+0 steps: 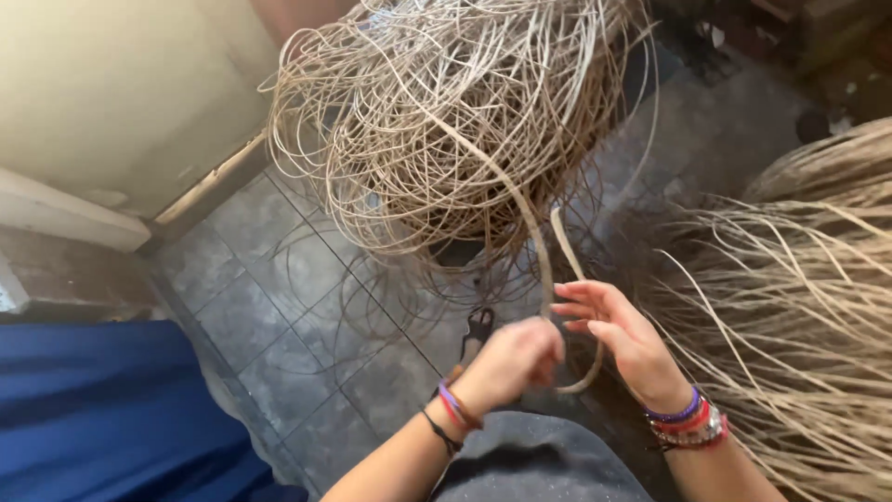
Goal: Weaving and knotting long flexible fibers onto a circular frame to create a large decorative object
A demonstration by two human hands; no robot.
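Rattan everywhere in this shot. Both hands are working one flat cane strip that runs down out of the big tangled coil of cane sitting on the grey tiled floor. The left hand is curled closed around the strip low down, knuckles up, and the strip bends into a tight loop just below and between the two hands. The right hand is half open, fingers spread, touching the outer side of that loop rather than clamping it; the free end of the strip pokes up just above its fingers.

My read: this is the bending stage, with the strip pulled free of the coil and being curved into a loop. Next move probably calls for the right hand to close on the loop so it doesn't spring back, because cane like that looks stiff and wants to straighten.

A sheaf of loose straight cane strands fans out on the right, just beside the right hand. Small dark tool, maybe cutters, lies on the tiles just beyond the left hand; hard to tell exactly.

Packages, labels, signs: none that I can spot. Just a pale wall upper left and blue fabric lower left.
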